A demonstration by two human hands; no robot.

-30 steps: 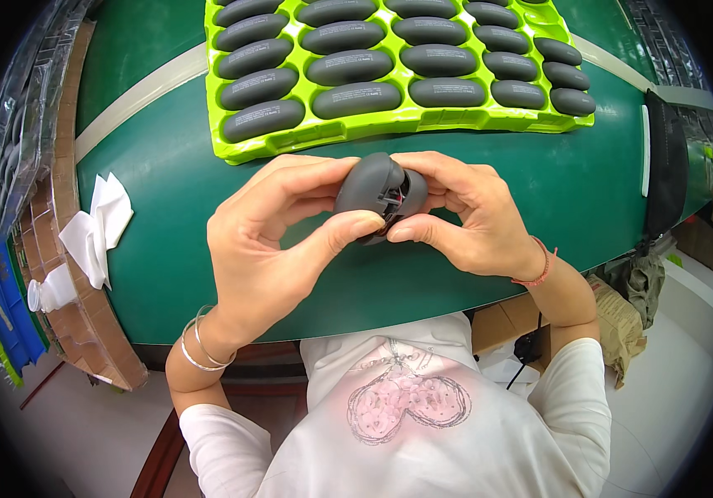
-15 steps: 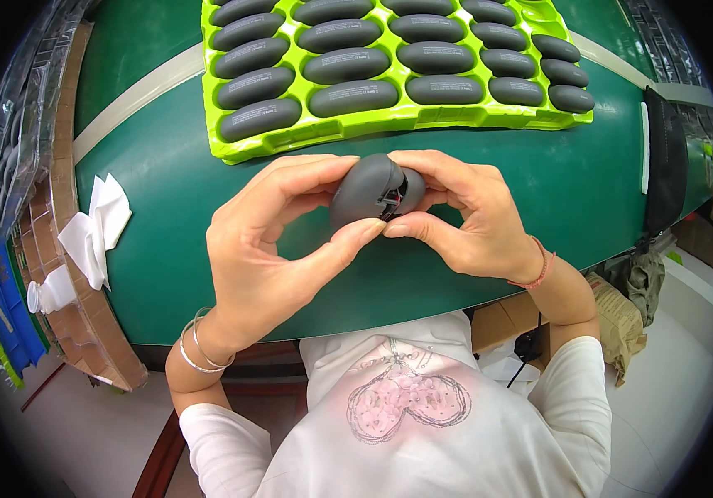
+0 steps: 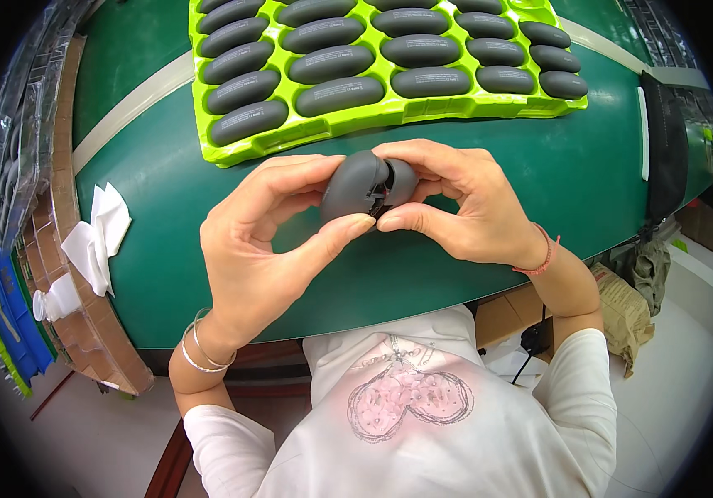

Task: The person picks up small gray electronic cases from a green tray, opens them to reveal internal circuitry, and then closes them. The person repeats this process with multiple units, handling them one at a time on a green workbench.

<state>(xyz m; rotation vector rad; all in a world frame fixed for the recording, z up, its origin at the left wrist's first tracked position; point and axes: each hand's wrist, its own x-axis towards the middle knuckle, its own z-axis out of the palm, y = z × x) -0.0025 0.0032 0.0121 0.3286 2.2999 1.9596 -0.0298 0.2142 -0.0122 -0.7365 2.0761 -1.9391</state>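
Observation:
A dark grey, rounded oval case is held up over the green table between my two hands. A gap runs between its larger left part and smaller right part, and small inner parts show in it. My left hand curls round the left part, with the thumb pressed at the lower edge by the gap. My right hand pinches the right part between thumb and fingers. Both thumb tips almost meet below the gap. The case's far side is hidden.
Beyond my hands lies a bright green tray with several similar dark grey cases in its hollows. A crumpled white sheet lies at the table's left, beside a cardboard box. The green table has a curved near edge.
The case and both hands sit slightly farther left in the picture, and the tray has shifted left and up with the view. Both hands keep their hold; the case is slightly turned.

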